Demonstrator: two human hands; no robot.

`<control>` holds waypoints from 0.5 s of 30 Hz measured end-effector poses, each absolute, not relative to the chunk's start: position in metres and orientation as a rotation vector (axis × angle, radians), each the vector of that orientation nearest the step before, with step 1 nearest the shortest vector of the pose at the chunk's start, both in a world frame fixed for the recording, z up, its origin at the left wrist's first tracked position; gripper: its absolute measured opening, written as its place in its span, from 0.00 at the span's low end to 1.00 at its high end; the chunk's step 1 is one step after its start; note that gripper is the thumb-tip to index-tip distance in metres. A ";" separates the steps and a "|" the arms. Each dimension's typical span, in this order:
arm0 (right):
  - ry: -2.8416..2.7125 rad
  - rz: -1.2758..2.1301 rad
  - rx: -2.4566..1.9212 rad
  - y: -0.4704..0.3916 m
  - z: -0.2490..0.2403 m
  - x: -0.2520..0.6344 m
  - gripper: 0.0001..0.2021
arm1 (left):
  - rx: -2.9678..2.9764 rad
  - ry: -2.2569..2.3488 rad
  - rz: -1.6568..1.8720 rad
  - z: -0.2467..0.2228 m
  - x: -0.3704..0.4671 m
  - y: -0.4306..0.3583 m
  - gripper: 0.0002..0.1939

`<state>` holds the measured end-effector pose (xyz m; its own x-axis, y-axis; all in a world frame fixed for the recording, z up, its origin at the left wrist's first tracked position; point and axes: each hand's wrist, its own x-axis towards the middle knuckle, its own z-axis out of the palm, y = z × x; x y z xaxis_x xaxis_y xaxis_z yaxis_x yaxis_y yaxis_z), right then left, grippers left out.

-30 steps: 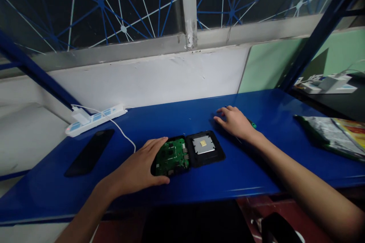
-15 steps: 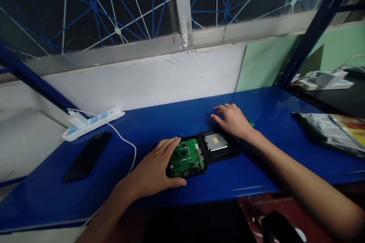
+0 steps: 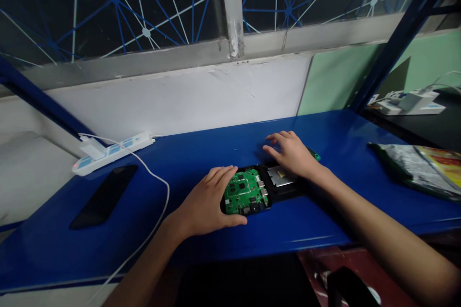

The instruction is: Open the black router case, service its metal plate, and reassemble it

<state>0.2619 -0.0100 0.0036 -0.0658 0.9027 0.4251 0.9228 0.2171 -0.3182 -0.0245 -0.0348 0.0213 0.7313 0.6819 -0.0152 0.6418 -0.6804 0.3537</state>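
My left hand (image 3: 207,204) spans the left side of a black plastic case holding a green circuit board (image 3: 245,189), with the thumb at its front edge and the fingers along its back edge. To the right, touching this half, lies the other black half with a silver metal plate (image 3: 281,176) and a small yellowish pad. My right hand (image 3: 288,150) hovers or rests just behind that plate, its fingers loosely bent and apart, with nothing visible in them. Behind the right wrist a green-ended thing (image 3: 314,154) pokes out, mostly hidden.
On the left of the blue table (image 3: 201,148) lie a black phone (image 3: 104,196) and a white power strip (image 3: 115,153) with a charger, whose white cable (image 3: 167,192) runs to the front edge. A silver and yellow packet (image 3: 421,165) lies at the right.
My left hand and both case halves have shifted right, so the plate is now partly under my right forearm. My right hand has stayed nearly in place. The view has shifted slightly.
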 end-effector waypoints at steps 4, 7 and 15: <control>-2.129 -0.072 -1.558 -0.016 0.010 0.255 0.20 | 2.605 0.996 0.213 0.017 -0.029 -0.030 0.59; -2.321 -0.070 -1.378 -0.026 0.017 0.251 0.22 | 2.592 1.001 0.218 0.016 -0.033 -0.028 0.61; -2.476 0.327 -1.122 -0.046 0.022 0.254 0.28 | 2.564 1.031 0.253 0.014 -0.035 -0.030 0.61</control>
<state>0.2544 -0.0458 0.0221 -0.5975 0.7582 0.2611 0.6643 0.6503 -0.3685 -0.0353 -0.0298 0.0140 0.7170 0.6965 0.0294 0.6312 -0.6665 0.3967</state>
